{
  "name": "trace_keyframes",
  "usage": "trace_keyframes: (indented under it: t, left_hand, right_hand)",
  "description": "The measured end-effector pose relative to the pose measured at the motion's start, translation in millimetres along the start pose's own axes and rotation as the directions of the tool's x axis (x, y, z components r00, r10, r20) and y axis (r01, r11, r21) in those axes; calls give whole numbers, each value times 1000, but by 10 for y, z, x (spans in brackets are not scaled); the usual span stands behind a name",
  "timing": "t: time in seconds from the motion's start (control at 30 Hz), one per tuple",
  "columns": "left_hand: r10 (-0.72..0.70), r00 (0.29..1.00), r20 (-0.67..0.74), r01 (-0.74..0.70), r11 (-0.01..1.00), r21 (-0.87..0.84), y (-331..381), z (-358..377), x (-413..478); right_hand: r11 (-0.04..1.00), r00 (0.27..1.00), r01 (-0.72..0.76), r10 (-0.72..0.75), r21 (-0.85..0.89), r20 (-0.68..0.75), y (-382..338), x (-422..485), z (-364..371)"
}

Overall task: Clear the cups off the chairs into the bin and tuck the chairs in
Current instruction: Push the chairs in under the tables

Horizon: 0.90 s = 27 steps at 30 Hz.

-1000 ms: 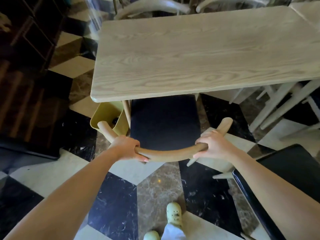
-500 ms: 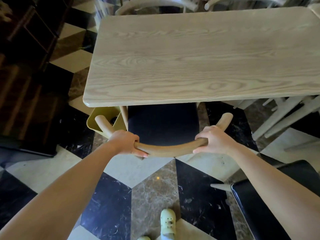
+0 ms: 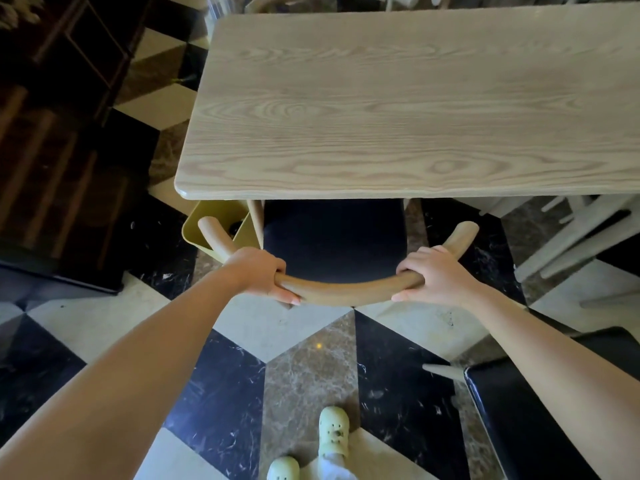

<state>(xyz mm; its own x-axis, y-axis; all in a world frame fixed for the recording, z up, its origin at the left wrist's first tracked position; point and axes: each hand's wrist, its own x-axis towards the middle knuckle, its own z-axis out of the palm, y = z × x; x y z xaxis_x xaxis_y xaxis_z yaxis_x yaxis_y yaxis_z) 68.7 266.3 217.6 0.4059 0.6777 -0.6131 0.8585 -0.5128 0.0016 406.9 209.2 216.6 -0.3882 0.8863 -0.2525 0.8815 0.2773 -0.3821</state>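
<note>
- The floor [image 3: 311, 375] is polished stone in a cube pattern of black, cream and brown marble; a surface that smooth would likely let chair legs slide freely, so a hard shove could overshoot.
- Dark wooden furniture [image 3: 59, 140] fills the left of the room, well apart from the table.
- The pale ash-grain table [image 3: 415, 105] has a bare top; more chairs stand on its far side.
- The chair being tucked [image 3: 334, 237] sits with the front of its black seat under the table edge; the seat shows no cup.
- A second black-seated chair [image 3: 540, 410] stands by the right arm, not under the table in this view, so by my reckoning it needs tucking too.
- The yellow bin [image 3: 211, 220] stands under the table's near-left corner, just beside the chair's left armrest tip; something dark lies inside, possibly a cup, too shadowed to tell.
- Risks: the armrest tip could catch the bin and drag it, or both tips could knock the table edge if they ride too high.
- The left hand [image 3: 258, 271] and right hand [image 3: 436, 275] are each wrapped closed around the curved backrest rail [image 3: 346, 291].
</note>
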Motion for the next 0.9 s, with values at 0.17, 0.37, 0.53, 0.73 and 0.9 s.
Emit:
trace_keyframes:
  t: [0.17,0.37,0.53,0.73,0.9]
  left_hand:
    - [10,1000,10,-10,1000,-4,16,-8,-23]
    - [3,999,-49,-3,1000,-1,38,-10,-77]
    - [-90,889,-450,9,984,-180,167,223,-284]
    - [-319,763,-563,83,911,-403,797,970,-794]
    - [-136,964,-227,78,966,-247,1274,1655,-1351]
  right_hand:
    - [991,998,51,-47,-126,33,2,-20,19]
    - [960,998,21,-2,-278,70,-68,-59,4]
    - [950,972,-224,203,-218,-117,-263,-263,212]
    - [878,858,-478,464,-16,-221,-817,-750,818]
    - [845,848,-530,530,69,10,-1264,-1483,1537]
